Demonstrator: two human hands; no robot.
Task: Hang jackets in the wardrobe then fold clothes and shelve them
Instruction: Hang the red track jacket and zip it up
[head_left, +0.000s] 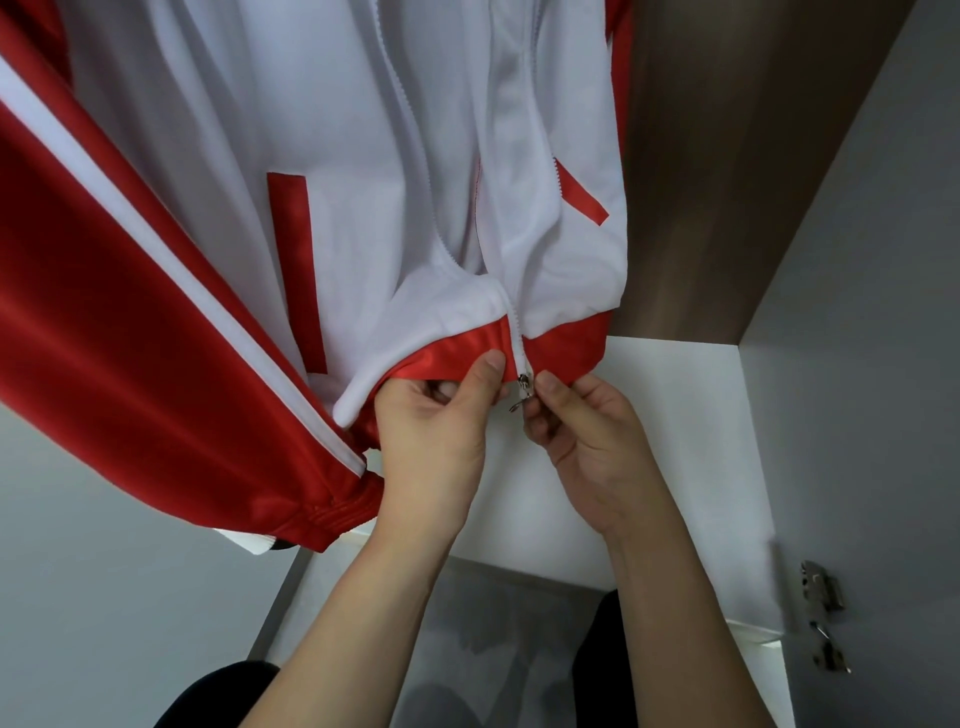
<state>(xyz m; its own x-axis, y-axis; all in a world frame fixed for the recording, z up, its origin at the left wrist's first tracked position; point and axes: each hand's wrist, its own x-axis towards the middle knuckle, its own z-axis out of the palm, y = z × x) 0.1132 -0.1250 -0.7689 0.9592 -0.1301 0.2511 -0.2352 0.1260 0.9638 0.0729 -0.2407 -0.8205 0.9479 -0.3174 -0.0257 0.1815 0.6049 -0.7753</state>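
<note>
Jacket (363, 156) in wardrobe (779, 208) | left hand (441, 421) pinches hem | right hand (587, 426) pinches zipper (522, 387)

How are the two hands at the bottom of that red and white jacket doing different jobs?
The left hand grips the jacket's red hem, thumb on top of the fabric; the right hand pinches at the small metal zipper slider instead. The left hand's fingers are tucked under the cloth, while the right hand's stay clear below it. Both are bare and meet at the bottom of the zipper.
</note>
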